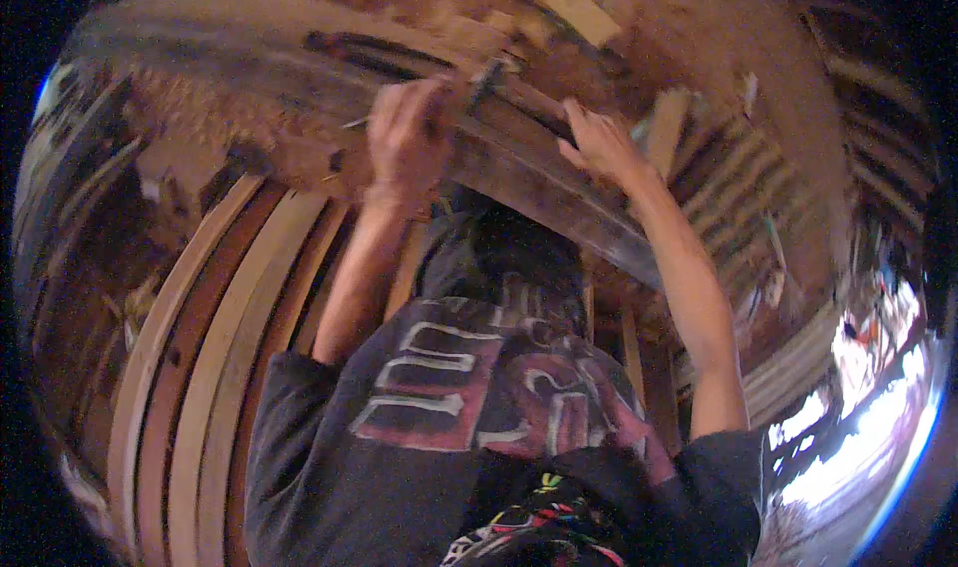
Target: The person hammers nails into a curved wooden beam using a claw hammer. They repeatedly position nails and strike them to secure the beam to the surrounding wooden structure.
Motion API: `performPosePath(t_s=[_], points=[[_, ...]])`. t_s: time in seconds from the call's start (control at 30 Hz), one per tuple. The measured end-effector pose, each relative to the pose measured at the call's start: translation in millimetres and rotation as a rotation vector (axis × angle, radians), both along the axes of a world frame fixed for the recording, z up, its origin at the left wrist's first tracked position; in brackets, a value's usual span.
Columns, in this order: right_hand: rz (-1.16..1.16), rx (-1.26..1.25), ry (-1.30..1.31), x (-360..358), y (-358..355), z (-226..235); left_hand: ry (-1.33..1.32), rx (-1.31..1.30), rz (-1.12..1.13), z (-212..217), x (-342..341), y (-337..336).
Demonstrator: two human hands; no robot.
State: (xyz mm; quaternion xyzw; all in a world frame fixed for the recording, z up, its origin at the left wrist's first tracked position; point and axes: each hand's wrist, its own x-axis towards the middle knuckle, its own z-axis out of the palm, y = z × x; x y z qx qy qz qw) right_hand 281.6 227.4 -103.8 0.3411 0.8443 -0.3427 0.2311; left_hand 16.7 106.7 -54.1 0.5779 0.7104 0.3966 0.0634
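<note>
My right hand [601, 142] is closed around the handle of a hammer [529, 98], whose metal head points left toward my other hand. Over the long weathered beam [559, 190], my left hand [409, 138] is closed, with its fingers blurred. A thin pale sliver, like a nail, shows at its left side; whether it is in the fingers I cannot make out. Beyond that hand, a long dark tool with reddish parts [384, 53] lies on the wood.
Several long planks [225, 297] stretch away at the left. Sawdust and offcuts cover the ground beyond the beam, among them a light wood block [582, 15] and a short board [667, 133]. More slatted timber lies at the right, near a bright patch [858, 417].
</note>
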Motion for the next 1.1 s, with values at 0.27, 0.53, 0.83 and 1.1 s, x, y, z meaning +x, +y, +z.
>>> performPosePath(t_s=[0.27, 0.53, 0.83, 1.1], points=[[-0.391, 0.096, -0.04, 118.8, -11.8, 121.7, -0.262, -0.087, 0.256, 24.2, 5.8, -26.8], [-1.08, 0.376, -0.004, 217.6, -147.6, 117.9, -0.679, -0.351, 0.173, 29.3, 59.6, -41.7], [-1.687, 0.04, 0.521, 207.6, -255.0, 76.6, -0.908, -0.449, -0.075, 53.0, 150.7, -22.8], [-1.591, -0.013, 0.439, 204.9, -290.9, 62.5, -0.589, -0.232, -0.251, 21.2, 208.5, 10.7]])
